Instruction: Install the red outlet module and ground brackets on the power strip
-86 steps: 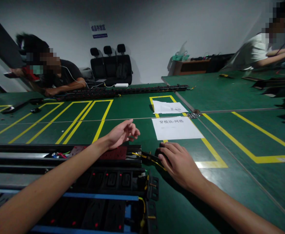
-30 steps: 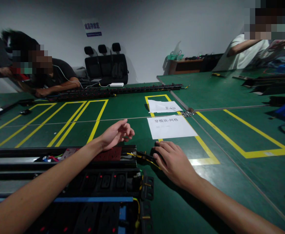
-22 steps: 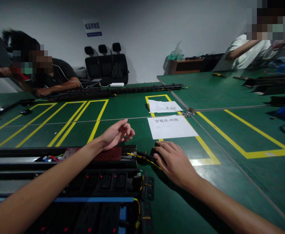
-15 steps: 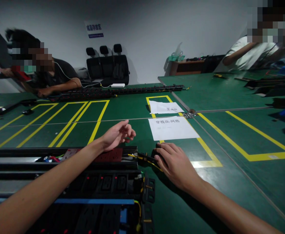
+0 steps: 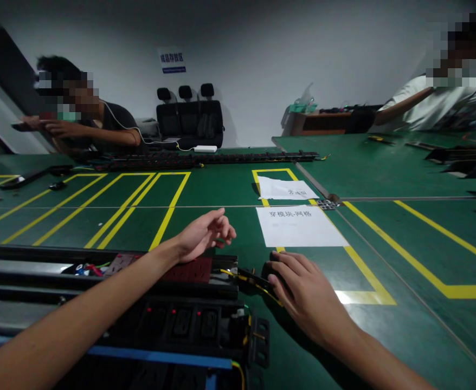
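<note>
My left hand [image 5: 205, 234] rests palm-up over the dark red socket module [image 5: 191, 271], fingers loosely curled and apart, with nothing in it. My right hand [image 5: 303, 287] lies over a black end piece [image 5: 258, 281] with a yellow wire, at the end of the rail; its fingers curl round the piece's far end, and the fingertips are partly hidden. The black rail [image 5: 140, 292] holds the red module and, further left, red and blue wires [image 5: 89, 269]. Nearer me is a strip of black sockets [image 5: 181, 323] with small red lights.
Two paper sheets [image 5: 301, 226] lie beyond my hands on the green table [image 5: 384, 244], which bears yellow tape outlines. Long black strips [image 5: 254, 157] lie along its far side. One person [image 5: 120, 127] is at the far left, another [image 5: 417, 103] at the far right.
The view has shifted, so the table and both hands appear lower and further right. The left person's hand has lifted from the far strips. My hands keep nearly the same pose.
</note>
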{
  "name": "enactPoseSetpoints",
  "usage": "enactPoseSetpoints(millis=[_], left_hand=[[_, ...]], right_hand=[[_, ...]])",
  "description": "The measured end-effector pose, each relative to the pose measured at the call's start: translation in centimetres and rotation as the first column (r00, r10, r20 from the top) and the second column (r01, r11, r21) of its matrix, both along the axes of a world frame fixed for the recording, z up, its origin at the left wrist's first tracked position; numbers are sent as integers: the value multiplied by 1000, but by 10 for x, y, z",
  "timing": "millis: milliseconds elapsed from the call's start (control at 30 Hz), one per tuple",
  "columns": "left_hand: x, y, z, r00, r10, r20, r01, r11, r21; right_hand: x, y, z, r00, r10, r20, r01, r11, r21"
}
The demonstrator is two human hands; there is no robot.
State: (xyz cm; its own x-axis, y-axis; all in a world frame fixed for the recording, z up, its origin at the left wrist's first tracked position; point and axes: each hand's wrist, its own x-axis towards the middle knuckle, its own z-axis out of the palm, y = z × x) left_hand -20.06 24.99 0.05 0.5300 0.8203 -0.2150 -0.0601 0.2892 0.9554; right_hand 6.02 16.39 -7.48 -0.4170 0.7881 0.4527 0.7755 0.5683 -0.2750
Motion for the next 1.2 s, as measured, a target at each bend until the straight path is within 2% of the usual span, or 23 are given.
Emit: enactPoseSetpoints(millis=[1200], left_hand=[[2, -2, 4, 1000, 11, -12, -11, 1000, -6]], right_hand=[[0, 0, -1, 1000, -1, -6, 1, 1000, 6]])
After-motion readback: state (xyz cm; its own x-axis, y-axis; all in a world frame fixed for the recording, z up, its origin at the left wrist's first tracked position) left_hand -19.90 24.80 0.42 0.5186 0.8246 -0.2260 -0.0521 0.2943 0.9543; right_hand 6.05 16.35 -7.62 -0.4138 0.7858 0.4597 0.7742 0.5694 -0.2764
